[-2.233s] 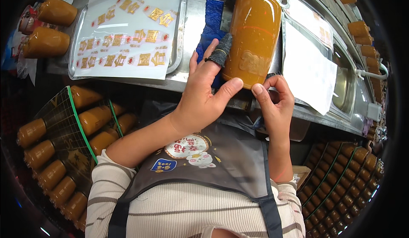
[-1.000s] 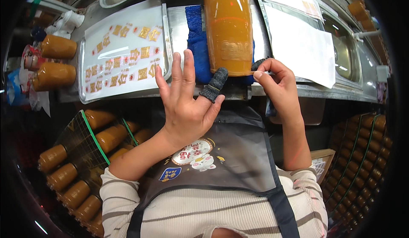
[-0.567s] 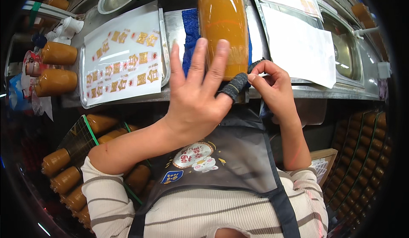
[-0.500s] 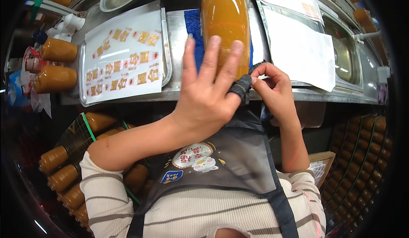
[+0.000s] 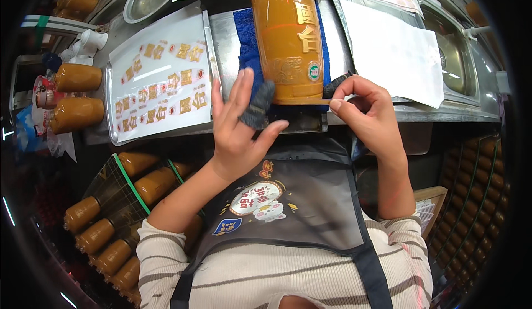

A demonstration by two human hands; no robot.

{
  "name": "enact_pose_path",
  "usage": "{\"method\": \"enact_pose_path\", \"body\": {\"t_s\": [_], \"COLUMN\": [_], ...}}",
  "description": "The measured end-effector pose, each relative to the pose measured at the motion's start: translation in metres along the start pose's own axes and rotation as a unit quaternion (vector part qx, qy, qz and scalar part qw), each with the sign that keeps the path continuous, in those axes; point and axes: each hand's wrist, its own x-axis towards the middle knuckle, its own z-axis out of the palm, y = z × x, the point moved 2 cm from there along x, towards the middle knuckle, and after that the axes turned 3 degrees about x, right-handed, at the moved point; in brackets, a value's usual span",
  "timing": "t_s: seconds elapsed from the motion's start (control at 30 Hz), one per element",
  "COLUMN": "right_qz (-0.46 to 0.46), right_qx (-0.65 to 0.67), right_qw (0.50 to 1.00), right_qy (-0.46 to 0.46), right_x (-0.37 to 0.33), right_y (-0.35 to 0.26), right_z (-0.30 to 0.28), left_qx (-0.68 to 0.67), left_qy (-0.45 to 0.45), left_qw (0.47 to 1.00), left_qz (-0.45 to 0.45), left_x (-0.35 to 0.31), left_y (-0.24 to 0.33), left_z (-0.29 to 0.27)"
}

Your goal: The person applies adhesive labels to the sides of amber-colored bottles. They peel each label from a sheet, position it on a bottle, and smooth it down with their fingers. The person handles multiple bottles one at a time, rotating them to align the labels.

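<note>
A large glossy amber-brown bottle (image 5: 285, 37) lies on a blue cloth (image 5: 245, 37), neck away from me and base towards me. Raised gold characters and a small round green emblem show on its right side. My left hand (image 5: 235, 134) is off the bottle, left of its base, fingers spread and empty; a dark cover sits on one finger. At the base's right corner, my right hand (image 5: 368, 112) pinches what looks like the end of a thin brownish strip (image 5: 327, 102) running along the base edge. Its index finger also wears a dark cover.
A tray (image 5: 213, 82) with a white sheet of gold character stickers is to the left, beside two upright brown bottles (image 5: 79, 115). White paper (image 5: 388, 54) and a sink (image 5: 460, 65) lie right. Racks of brown bottles (image 5: 152, 184) stand below the counter edge.
My left hand has lifted off the bottle and moved left. The bottle has turned, bringing its gold characters and green emblem into view. My right hand has shifted slightly right.
</note>
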Motion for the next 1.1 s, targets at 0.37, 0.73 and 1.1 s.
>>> {"method": "enact_pose_path", "body": {"t_s": [0.37,0.73,1.1], "right_qz": [-0.022,-0.002,-0.057], "right_qx": [0.024,0.028,-0.052], "right_qw": [0.999,0.999,0.997], "right_qy": [0.040,0.039,0.030], "right_x": [-0.003,0.005,0.008], "right_y": [0.000,0.012,0.014], "right_z": [0.000,0.004,0.008], "left_qx": [0.065,0.119,0.043], "left_qy": [-0.022,-0.023,0.009], "left_qw": [0.996,0.983,0.996], "left_qz": [0.059,0.141,0.081], "left_x": [0.004,0.035,0.050], "left_y": [0.004,0.020,0.010], "left_z": [-0.005,-0.014,0.001]}}
